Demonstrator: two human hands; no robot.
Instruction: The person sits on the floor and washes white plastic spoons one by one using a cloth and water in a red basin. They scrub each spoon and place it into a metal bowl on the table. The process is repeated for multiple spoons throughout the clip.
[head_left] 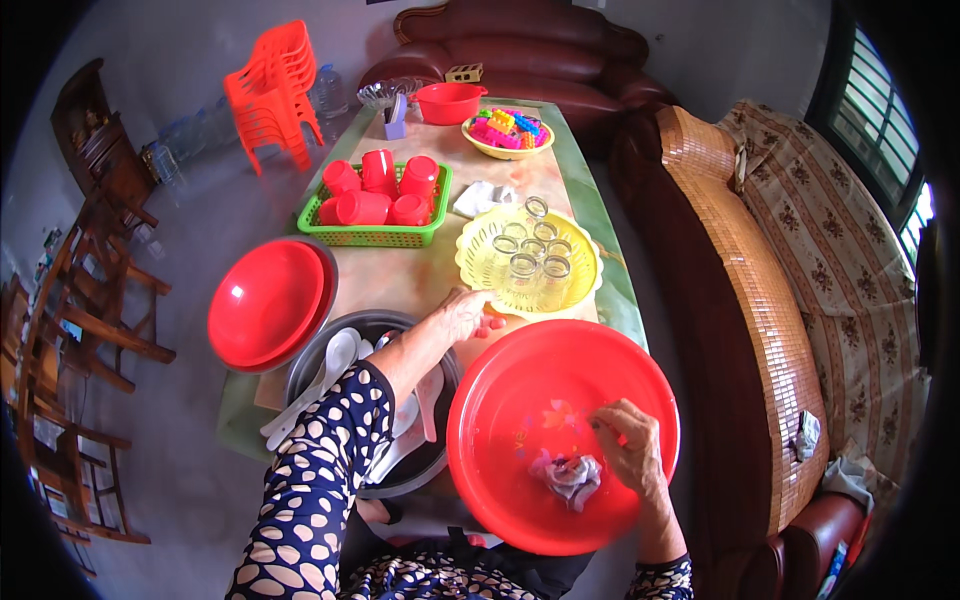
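Reaching forward, my left hand [466, 315] is closed on the near left rim of a yellow scalloped plastic basket [478, 275]. Several clear glasses [555, 268] stand in that basket. A wide red basin [500, 400] sits nearest me on the right. Over its right side is my right hand [632, 445], fingers curled toward each other; whatever they may hold cannot be made out. A crumpled wet greyish cloth [570, 480] lies on the basin's bottom, just left of and below that hand, apparently apart from it.
Under my left forearm stands a dark basin [440, 455] with white spoons [340, 352]. Beside it are red basins [265, 305]. Farther off are a green basket [375, 236] of red cups, white cloth [482, 200], toy blocks [507, 128] and a red bowl [449, 103]. A sofa [700, 280] flanks the table.
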